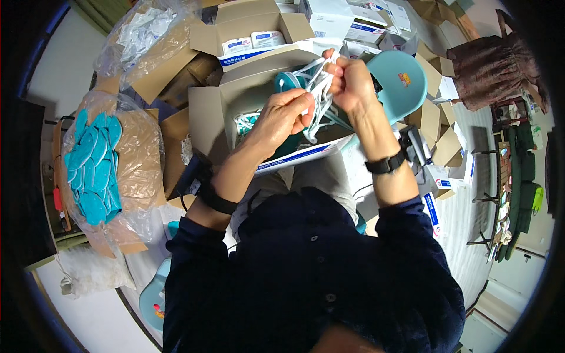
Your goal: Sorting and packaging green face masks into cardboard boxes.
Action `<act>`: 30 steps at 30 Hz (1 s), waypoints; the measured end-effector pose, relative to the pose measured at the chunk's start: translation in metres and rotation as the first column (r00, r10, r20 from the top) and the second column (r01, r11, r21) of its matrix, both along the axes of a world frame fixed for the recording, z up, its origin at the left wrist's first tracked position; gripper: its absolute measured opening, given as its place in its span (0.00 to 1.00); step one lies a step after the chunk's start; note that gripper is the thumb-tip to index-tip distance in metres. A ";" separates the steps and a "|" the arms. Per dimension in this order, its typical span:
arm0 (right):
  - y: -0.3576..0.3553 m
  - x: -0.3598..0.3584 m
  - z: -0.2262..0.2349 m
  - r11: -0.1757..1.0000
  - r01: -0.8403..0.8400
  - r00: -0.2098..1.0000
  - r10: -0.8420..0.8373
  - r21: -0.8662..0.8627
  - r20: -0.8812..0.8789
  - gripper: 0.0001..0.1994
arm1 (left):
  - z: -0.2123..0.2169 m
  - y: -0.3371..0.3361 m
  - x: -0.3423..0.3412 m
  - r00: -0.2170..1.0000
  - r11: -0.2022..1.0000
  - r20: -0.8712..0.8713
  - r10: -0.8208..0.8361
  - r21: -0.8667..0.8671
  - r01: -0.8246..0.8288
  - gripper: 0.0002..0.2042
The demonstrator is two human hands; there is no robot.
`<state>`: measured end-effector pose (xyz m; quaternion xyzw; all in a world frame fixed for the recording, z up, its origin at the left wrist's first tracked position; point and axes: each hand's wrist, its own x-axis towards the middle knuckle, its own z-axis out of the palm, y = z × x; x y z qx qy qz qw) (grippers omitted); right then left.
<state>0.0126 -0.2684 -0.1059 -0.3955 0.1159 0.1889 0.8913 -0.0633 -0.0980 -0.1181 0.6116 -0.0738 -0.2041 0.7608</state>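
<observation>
A bundle of white straps (321, 94) is stretched between my two hands, above an opened cardboard carton (207, 122). Teal cup-shaped masks (289, 81) hang at these straps, partly hidden behind my fingers. My left hand (281, 116) pinches the straps on their near left side. Higher and to the right, my right hand (352, 82) is closed round the upper part of the same bundle. Inside the carton, by its left wall, lies another teal mask with white straps (246, 122). My left forearm covers part of the carton's near side.
At left, a plastic-lined carton (140, 159) carries a pile of teal mask pieces (94, 165). Behind my hands stands a box with white packets (268, 40). A light-blue plastic stool (400, 85) is beside my right hand. More opened cartons (438, 132) stand at right.
</observation>
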 end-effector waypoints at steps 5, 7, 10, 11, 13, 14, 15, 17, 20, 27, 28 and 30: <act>-0.003 0.040 -0.018 0.980 0.191 0.979 -0.193 -0.048 -0.067 0.07 | 0.001 0.017 -0.020 0.999 0.996 -0.025 0.026 0.090 -0.024 0.14; -0.024 0.063 -0.027 0.880 0.475 0.874 -0.470 0.013 -0.122 0.08 | -0.005 0.028 -0.034 1.000 0.985 0.008 -0.014 0.174 0.012 0.15; -0.042 0.065 -0.017 0.895 0.446 0.886 -0.445 -0.026 -0.131 0.12 | -0.001 0.051 -0.052 0.999 0.962 0.021 -0.035 0.270 0.028 0.15; -0.032 0.051 -0.011 0.939 0.333 0.942 -0.335 -0.081 -0.014 0.11 | 0.000 0.054 -0.054 0.999 0.962 0.028 -0.042 0.270 0.033 0.15; -0.008 0.025 -0.007 0.966 0.105 0.980 -0.061 -0.234 0.187 0.12 | -0.004 0.054 -0.043 0.999 0.978 0.023 -0.035 0.206 0.030 0.14; -0.005 0.018 -0.008 0.974 0.004 0.953 0.065 -0.227 0.295 0.12 | -0.001 0.051 -0.035 0.999 0.977 0.011 -0.038 0.213 0.035 0.13; -0.003 0.011 -0.005 0.978 0.017 0.951 0.047 -0.206 0.305 0.11 | 0.001 0.048 -0.026 0.999 0.975 -0.001 -0.039 0.219 0.038 0.11; -0.004 0.006 -0.011 0.993 0.058 0.944 -0.021 -0.104 0.329 0.10 | -0.006 0.039 -0.013 0.996 0.969 0.090 -0.021 0.247 -0.002 0.07; -0.009 -0.006 -0.014 0.971 0.214 0.894 -0.150 -0.108 0.423 0.09 | -0.002 0.038 -0.004 0.972 0.942 0.234 -0.034 0.333 -0.047 0.12; -0.016 -0.021 -0.021 0.949 0.289 0.870 -0.205 -0.126 0.448 0.07 | 0.032 0.055 0.018 0.921 0.907 0.334 -0.199 0.418 0.044 0.12; -0.016 -0.022 -0.022 0.953 0.280 0.864 -0.199 -0.113 0.463 0.07 | 0.036 0.058 0.023 0.921 0.901 0.309 -0.237 0.425 0.089 0.11; -0.018 -0.024 -0.026 0.958 0.270 0.851 -0.190 -0.097 0.489 0.08 | 0.042 0.056 0.030 0.888 0.884 0.369 -0.273 0.461 0.080 0.10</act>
